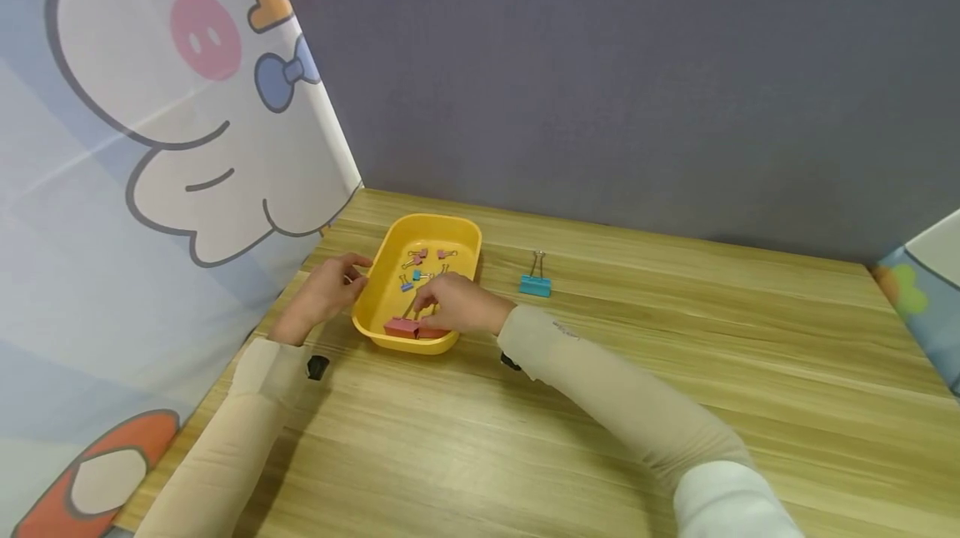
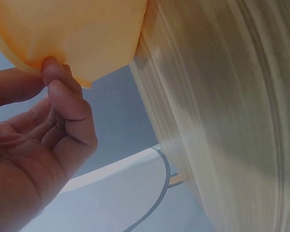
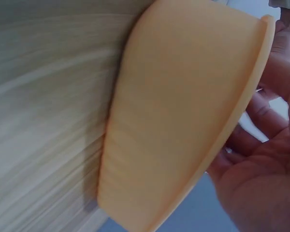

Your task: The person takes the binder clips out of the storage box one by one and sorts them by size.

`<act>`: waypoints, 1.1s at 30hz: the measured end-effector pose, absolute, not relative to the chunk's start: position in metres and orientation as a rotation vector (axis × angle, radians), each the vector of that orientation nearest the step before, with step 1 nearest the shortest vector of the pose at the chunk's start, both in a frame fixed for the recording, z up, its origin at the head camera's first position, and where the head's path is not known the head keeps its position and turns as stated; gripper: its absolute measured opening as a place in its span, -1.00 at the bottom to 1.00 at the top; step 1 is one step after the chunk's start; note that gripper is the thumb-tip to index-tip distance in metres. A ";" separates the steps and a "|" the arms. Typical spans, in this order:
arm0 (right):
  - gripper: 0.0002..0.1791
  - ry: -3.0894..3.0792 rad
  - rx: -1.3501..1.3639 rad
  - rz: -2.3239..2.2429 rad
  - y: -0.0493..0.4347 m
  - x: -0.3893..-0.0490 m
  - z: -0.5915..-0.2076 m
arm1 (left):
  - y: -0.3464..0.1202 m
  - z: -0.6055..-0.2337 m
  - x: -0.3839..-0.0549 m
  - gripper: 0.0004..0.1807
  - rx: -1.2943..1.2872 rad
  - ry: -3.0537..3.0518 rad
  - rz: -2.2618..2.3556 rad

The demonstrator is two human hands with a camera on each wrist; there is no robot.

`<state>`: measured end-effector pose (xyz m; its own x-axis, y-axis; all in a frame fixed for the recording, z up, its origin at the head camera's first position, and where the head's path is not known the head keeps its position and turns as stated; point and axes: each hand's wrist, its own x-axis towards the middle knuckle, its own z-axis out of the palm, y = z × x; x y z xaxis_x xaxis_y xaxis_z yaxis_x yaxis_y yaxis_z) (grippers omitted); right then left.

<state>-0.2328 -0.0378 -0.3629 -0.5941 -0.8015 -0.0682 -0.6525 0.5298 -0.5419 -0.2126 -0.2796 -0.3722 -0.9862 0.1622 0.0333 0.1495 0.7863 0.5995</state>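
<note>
A yellow plastic tray (image 1: 365, 317) stands on the table, with several small binder clips in pink, blue and teal lying in it. Two larger red binder clips (image 1: 401, 327) are at its near end. At the tray's left side, my left hand (image 1: 330, 292) pinches the rim between thumb and fingers; the left wrist view has the same hand (image 2: 48, 125) at the yellow edge. My right hand (image 1: 465, 303) reaches over the right rim, bent fingers down at the red clips. I cannot tell whether it grips one, as the tray wall hides its fingertips in the right wrist view.
A large teal binder clip (image 1: 536, 286) stands on the wooden table (image 1: 637, 338) right of the tray, handles pointing away. A grey panel (image 1: 600, 88) rises behind the table, and a cartoon-printed cloth (image 1: 172, 188) hangs along the left edge.
</note>
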 end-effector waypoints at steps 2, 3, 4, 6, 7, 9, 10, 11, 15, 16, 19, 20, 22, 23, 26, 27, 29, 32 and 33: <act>-0.81 2.496 -1.189 -0.624 -0.040 -0.233 -0.362 | -0.279 -0.372 -0.213 -0.66 0.261 2.954 0.989; -0.82 2.506 -1.180 -0.601 -0.041 -0.233 -0.361 | -0.279 -0.372 -0.213 -0.66 0.261 2.957 0.988; -0.82 2.516 -1.175 -0.579 -0.042 -0.233 -0.360 | -0.279 -0.372 -0.213 -0.67 0.260 2.960 0.988; -0.82 2.533 -1.158 -0.537 -0.043 -0.234 -0.358 | -0.279 -0.372 -0.213 -0.67 0.259 2.961 0.987; -0.82 2.539 -1.146 -0.519 -0.043 -0.235 -0.357 | -0.279 -0.372 -0.213 -0.67 0.259 2.962 0.985; -0.84 2.549 -1.124 -0.476 -0.044 -0.235 -0.355 | -0.279 -0.372 -0.213 -0.66 0.257 2.963 0.984; -0.86 2.555 -1.117 -0.448 -0.044 -0.236 -0.355 | -0.280 -0.372 -0.213 -0.66 0.258 2.962 0.984; -0.88 2.555 -1.110 -0.419 -0.044 -0.236 -0.354 | -0.280 -0.372 -0.213 -0.66 0.259 2.962 0.983; -0.98 2.544 -1.089 -0.348 -0.046 -0.237 -0.355 | -0.280 -0.372 -0.212 -0.66 0.257 2.963 0.983; -0.98 2.544 -1.093 -0.333 -0.046 -0.238 -0.356 | -0.280 -0.372 -0.212 -0.66 0.258 2.962 0.983; -0.94 2.562 -1.094 -0.295 -0.047 -0.238 -0.358 | -0.280 -0.371 -0.212 -0.66 0.262 2.960 0.989; -0.93 2.572 -1.099 -0.275 -0.048 -0.238 -0.359 | -0.280 -0.371 -0.212 -0.66 0.263 2.961 0.989; -0.86 2.588 -1.103 -0.241 -0.050 -0.238 -0.360 | -0.280 -0.371 -0.212 -0.66 0.264 2.961 0.983; -0.82 2.591 -1.093 -0.228 -0.051 -0.238 -0.361 | -0.280 -0.371 -0.212 -0.66 0.264 2.960 0.981; -0.75 2.591 -1.064 -0.193 -0.053 -0.237 -0.362 | -0.281 -0.371 -0.213 -0.66 0.262 2.962 0.972; -0.74 2.590 -1.055 -0.187 -0.054 -0.237 -0.363 | -0.281 -0.372 -0.213 -0.66 0.260 2.961 0.972; -0.75 2.591 -1.049 -0.170 -0.055 -0.236 -0.362 | -0.281 -0.372 -0.214 -0.66 0.260 2.959 0.977; -0.78 2.601 -1.055 -0.159 -0.055 -0.234 -0.361 | -0.281 -0.373 -0.214 -0.66 0.261 2.958 0.983; -0.78 2.602 -1.052 -0.163 -0.055 -0.234 -0.360 | -0.281 -0.373 -0.214 -0.66 0.264 2.959 0.985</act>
<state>-0.2335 -0.0547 -0.3602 -0.6736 -0.6927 -0.2577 -0.6551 0.7211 -0.2257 -0.2139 -0.2814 -0.3728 -0.9857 0.1631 0.0419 0.1557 0.7878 0.5959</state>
